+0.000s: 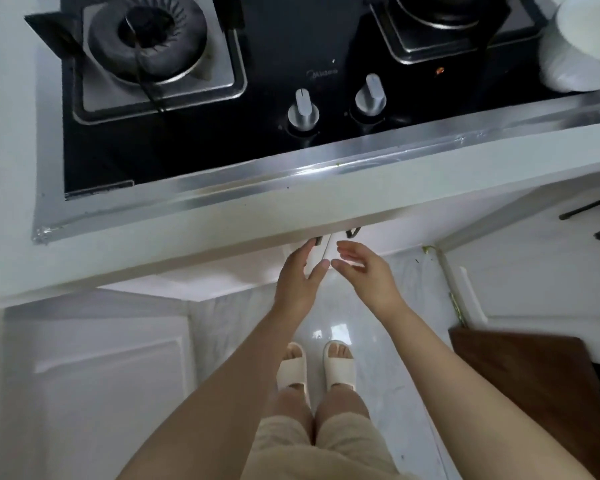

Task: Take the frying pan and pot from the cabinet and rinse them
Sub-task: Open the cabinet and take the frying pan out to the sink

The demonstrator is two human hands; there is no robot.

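**Reaching for the cabinet door handles under the stove**

Since the pan and pot aren't in view anywhere, I judge they're behind the closed doors below the counter, so the step in hand is opening the cabinet. Doing it well: hook each dark handle from its own side, pull both doors outward together, step my feet back so the doors clear my legs, and keep my head low enough to see inside before grabbing anything.

My left hand (300, 278) is up at the left door handle (317, 241), fingers loosely extended, thumb spread toward the middle; fingertips look close to or just touching the handle, can't tell which, nothing gripped yet. My right hand (364, 271) is spread and relaxed, palm facing left, fingers slightly curled, holding nothing, just below the right door handle (353, 232) and apart from it. The two hands nearly meet at the seam between the cabinet doors (327, 252).

The counter edge (257, 216) overhangs the doors, so most of each handle is hidden. The gas stove (257, 81) sits above with both knobs (303, 107) upright and burners bare. A white container (582, 46) sits at the far right of the counter. Risk: fingers slipping off the small handles.
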